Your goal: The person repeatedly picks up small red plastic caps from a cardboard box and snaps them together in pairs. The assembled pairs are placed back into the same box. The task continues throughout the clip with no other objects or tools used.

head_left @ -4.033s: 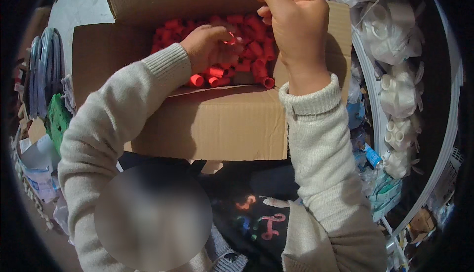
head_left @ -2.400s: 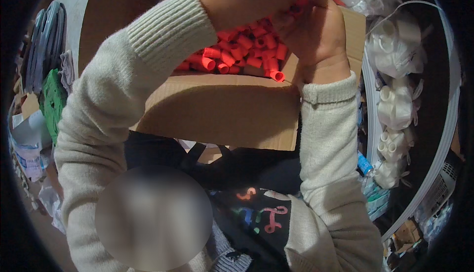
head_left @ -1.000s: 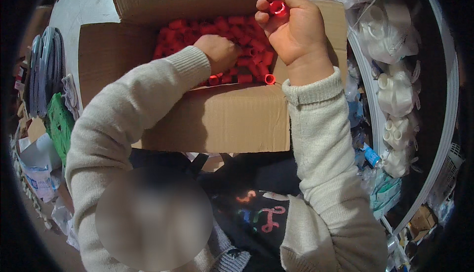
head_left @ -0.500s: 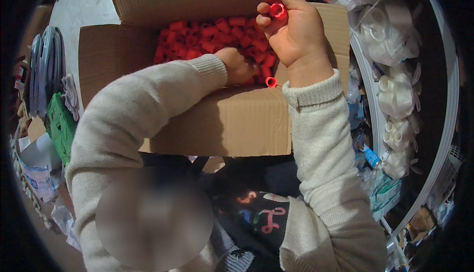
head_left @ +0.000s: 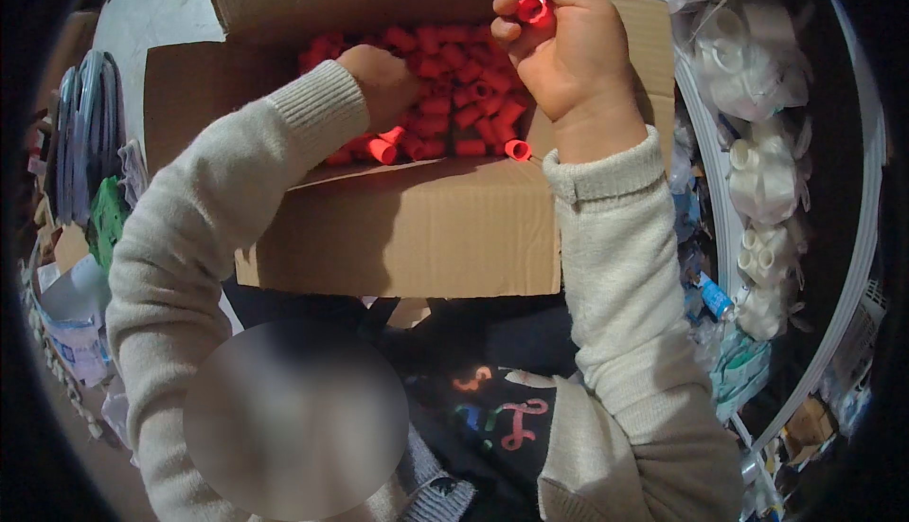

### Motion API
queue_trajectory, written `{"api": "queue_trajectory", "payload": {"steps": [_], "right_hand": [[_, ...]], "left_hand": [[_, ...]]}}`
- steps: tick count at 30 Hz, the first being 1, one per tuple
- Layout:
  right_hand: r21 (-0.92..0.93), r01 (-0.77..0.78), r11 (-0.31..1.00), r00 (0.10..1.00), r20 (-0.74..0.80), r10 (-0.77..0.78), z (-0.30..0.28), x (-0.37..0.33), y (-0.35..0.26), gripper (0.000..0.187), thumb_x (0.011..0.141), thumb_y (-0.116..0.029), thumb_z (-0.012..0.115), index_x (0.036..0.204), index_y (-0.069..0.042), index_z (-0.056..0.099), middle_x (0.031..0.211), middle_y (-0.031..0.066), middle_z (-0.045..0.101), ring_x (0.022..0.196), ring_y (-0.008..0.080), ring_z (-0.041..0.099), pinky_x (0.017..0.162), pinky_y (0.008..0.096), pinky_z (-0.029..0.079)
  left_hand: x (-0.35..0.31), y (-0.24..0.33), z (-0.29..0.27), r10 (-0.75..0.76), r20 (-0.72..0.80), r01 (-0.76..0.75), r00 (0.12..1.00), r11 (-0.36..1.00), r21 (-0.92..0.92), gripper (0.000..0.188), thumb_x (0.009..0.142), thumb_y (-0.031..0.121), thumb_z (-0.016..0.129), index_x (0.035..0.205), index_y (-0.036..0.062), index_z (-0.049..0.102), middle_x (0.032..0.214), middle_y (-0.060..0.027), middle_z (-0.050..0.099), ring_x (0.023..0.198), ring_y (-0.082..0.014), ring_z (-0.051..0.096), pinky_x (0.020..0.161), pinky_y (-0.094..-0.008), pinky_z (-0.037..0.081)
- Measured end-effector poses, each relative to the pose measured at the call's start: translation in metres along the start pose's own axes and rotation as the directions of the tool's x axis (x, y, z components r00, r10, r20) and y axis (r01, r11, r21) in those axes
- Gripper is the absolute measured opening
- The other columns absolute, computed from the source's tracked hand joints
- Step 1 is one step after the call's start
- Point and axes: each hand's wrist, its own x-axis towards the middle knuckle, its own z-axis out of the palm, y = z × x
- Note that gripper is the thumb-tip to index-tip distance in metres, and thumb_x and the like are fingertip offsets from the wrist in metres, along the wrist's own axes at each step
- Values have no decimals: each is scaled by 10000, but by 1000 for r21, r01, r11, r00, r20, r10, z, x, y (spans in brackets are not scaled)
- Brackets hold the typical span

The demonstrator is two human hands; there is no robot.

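An open cardboard box (head_left: 445,238) in front of me holds a heap of short red plastic tubes (head_left: 471,75). My left hand (head_left: 383,84) reaches into the box, knuckles up, with its fingers curled down onto the heap. Its fingertips are hidden, so whatever they grip cannot be made out. Over the box's right side, my right hand (head_left: 579,63) is raised palm up. Two red tubes (head_left: 533,9) sit in its bent fingers, the upper one close to the frame's top edge. Below that hand, a single tube (head_left: 518,151) lies at the box's near right corner.
Box flaps stand up at the back and left and fold outward at the front. To the right, a white-edged rack (head_left: 710,200) borders bagged white rolls (head_left: 757,176) and a blue can (head_left: 715,297). Coiled grey tubing (head_left: 87,143) and green cloth (head_left: 109,219) are at left.
My left hand has moved left and farther back across the heap, uncovering tubes near the front. My right hand has risen slightly, still holding its two tubes.
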Motion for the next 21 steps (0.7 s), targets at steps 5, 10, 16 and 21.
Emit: {"api": "queue_trajectory", "payload": {"steps": [5, 10, 16, 21], "right_hand": [[-12, 0, 1000, 1000, -21, 0, 1, 1, 1, 192, 899, -256, 482, 941, -77, 537, 872, 71, 602, 645, 138, 491, 543, 245, 395], [-27, 5, 1000, 1000, -22, -6, 3, 2, 1, 199, 906, -265, 469, 947, -80, 531, 877, 69, 602, 639, 139, 483, 544, 252, 390], [-9, 10, 1000, 998, 66, -10, -3, 6, 4, 187, 895, -233, 490, 971, -67, 533, 907, 85, 602, 675, 141, 524, 550, 240, 428], [-17, 88, 996, 993, 85, -87, -9, 4, 6, 227, 895, -270, 498, 979, -60, 514, 919, 111, 610, 626, 136, 500, 513, 235, 395]], "left_hand": [[21, 33, -3, 7, -187, -57, 982, 964, -260, 189, 757, 178, 516, 816, 75, 662, 849, -121, 652, 782, -279, 640, 627, -398, 514], [52, 55, 19, 97, -230, -146, 968, 967, -210, 180, 756, 169, 519, 822, 77, 659, 851, -123, 652, 781, -285, 638, 639, -404, 510], [51, 45, 29, 55, -219, -130, 974, 930, -344, 203, 751, 180, 540, 881, 65, 645, 848, -124, 642, 800, -272, 627, 682, -386, 497], [8, 14, 21, 87, -372, -316, 924, 719, -619, 321, 726, 294, 629, 998, 125, 607, 737, -101, 613, 692, -220, 614, 599, -346, 476]]}}
